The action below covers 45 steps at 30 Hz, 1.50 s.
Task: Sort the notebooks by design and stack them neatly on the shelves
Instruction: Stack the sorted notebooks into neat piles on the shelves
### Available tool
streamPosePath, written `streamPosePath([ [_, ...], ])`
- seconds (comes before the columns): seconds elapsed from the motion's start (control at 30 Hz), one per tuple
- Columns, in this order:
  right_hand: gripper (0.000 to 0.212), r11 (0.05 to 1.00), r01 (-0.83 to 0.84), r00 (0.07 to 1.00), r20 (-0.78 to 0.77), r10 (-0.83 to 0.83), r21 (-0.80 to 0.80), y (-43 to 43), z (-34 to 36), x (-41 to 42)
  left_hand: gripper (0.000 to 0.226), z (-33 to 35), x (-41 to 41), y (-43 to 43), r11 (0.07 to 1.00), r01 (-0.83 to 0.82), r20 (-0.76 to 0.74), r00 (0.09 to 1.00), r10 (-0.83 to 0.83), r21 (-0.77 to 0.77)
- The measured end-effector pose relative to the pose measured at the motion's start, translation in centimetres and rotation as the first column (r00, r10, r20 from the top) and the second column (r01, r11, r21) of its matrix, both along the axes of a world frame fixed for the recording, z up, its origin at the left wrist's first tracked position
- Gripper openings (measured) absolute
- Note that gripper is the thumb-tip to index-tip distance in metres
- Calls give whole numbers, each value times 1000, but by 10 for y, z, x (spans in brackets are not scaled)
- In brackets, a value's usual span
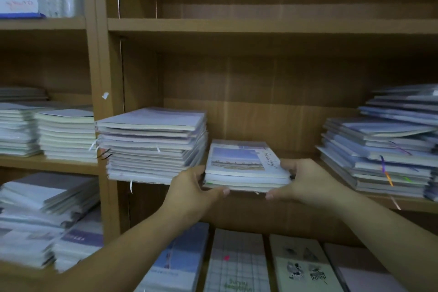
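Your left hand (196,185) grips the left side of a small stack of notebooks (244,170), and your right hand (299,180) grips its right side. On both hands the fingers are curled round the edges and the thumbs lie along the lower front edge. So the stack is exactly between your two hands, and neither hand is nearer to it than the other. The top cover shows a pale landscape picture with a script word beside it (I cannot read this word with certainty).

The stack is at the front of the middle shelf (407,205), and its front part seems to project over the shelf edge toward you. I cannot tell whether its bottom already rests on the board. I judge that its long axis runs from left to right, from one hand to the other, but the wide lens makes this uncertain.

The free place lies straight ahead of your hands. On the left, a tall stack (151,144) stands just beside your stack. On the right, an untidy pile (384,154) is well apart. The coming move is probably a straight push to the back, and the left side has less room for your fingers.

Below, a row of other notebooks (237,261) lies flat, with different designs.
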State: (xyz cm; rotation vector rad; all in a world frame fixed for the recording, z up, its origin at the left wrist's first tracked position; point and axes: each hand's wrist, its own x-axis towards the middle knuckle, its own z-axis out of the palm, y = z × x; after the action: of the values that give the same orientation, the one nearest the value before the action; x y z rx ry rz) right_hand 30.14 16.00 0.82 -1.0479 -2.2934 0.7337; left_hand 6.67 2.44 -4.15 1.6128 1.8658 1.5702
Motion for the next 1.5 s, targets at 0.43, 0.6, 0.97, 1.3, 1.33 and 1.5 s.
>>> streamPosePath([
  [0.43,89,999,2,987,-162,-8,-38,-14,-19,22,40,-1,13,-30,997,-31,-34,999,34,74],
  [0.6,84,1000,20,988,-153,-22,-11,-18,-14,20,40,3,15,-27,1000,-2,-42,999,3,21],
  [0.97,80,984,169,960,-233,-152,53,-34,-18,22,70,-9,12,-26,997,-8,45,999,5,72],
  [1.3,27,938,126,822,-495,-281,-323,-27,-17,15,44,22,30,-9,997,62,749,662,-4,-50],
  [1.33,27,941,127,828,-488,-275,-314,-28,-18,16,38,24,32,-9,996,69,768,640,-6,-50],
  [1.5,63,942,39,901,-397,-177,-333,-46,-21,43,31,6,34,-36,963,238,774,630,-57,-123],
])
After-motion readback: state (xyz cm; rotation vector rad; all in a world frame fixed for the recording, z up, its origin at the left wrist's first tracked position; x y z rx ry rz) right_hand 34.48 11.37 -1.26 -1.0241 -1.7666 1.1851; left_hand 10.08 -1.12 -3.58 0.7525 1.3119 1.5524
